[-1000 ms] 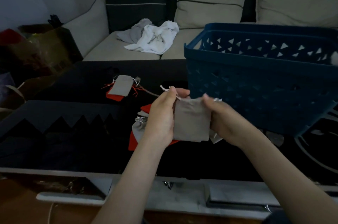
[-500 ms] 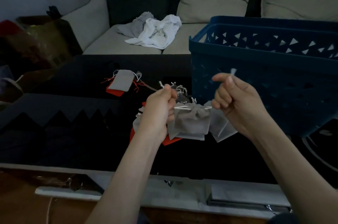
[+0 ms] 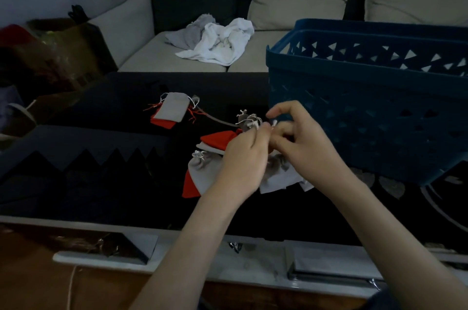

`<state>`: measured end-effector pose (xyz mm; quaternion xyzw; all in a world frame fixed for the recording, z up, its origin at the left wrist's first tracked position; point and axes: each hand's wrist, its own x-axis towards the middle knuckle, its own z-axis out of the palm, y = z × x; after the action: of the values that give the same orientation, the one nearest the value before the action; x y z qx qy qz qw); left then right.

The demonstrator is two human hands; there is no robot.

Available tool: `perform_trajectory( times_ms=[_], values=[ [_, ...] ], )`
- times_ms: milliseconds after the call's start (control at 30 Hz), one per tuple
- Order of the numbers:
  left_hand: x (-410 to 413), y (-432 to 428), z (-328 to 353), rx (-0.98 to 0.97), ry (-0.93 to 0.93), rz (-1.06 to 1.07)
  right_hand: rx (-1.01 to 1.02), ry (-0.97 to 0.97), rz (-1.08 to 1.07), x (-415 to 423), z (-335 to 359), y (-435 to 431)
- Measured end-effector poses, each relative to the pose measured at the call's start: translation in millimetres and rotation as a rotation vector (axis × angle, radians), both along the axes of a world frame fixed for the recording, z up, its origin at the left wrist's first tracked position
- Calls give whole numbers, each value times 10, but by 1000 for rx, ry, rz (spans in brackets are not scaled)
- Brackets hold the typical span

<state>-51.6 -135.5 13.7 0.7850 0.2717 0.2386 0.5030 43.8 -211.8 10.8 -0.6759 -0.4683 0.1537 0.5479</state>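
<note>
My left hand (image 3: pixel 243 162) and my right hand (image 3: pixel 301 142) meet over a small grey drawstring pouch (image 3: pixel 277 172), which hangs cinched below them. Both hands pinch its white drawstrings (image 3: pixel 272 123) close together above the pouch mouth. Under and left of the hands lies a pile of grey and red pouches (image 3: pixel 202 172) on the black table (image 3: pixel 114 183). Another cinched grey pouch (image 3: pixel 247 121) lies just behind my fingers. A flat grey pouch on a red one (image 3: pixel 171 110) lies farther back left.
A large blue plastic basket (image 3: pixel 367 107) stands on the table right behind my right hand. A beige sofa (image 3: pixel 157 53) with crumpled white and grey cloths (image 3: pixel 217 42) is beyond the table. Bags (image 3: pixel 50 56) sit at the left.
The pouch was flat and open between my hands, then I pulled its strings apart and it cinched. Now both hands have come together at the strings above it.
</note>
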Motion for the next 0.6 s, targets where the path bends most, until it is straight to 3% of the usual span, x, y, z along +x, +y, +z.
perform_trajectory(
  times_ms=[200,367,500,600],
  values=[
    [-26,74,-1,-42,-65,26,2,155,24,-12,57,-44],
    [4,92,-17,-57,-54,26,-4,120,-94,-11,31,-31],
    [-13,126,-23,-292,-236,-10,33,264,27,42,17,-83],
    [-22,163,-40,-349,-269,-43,-13,246,124,94,16,-117]
  ],
)
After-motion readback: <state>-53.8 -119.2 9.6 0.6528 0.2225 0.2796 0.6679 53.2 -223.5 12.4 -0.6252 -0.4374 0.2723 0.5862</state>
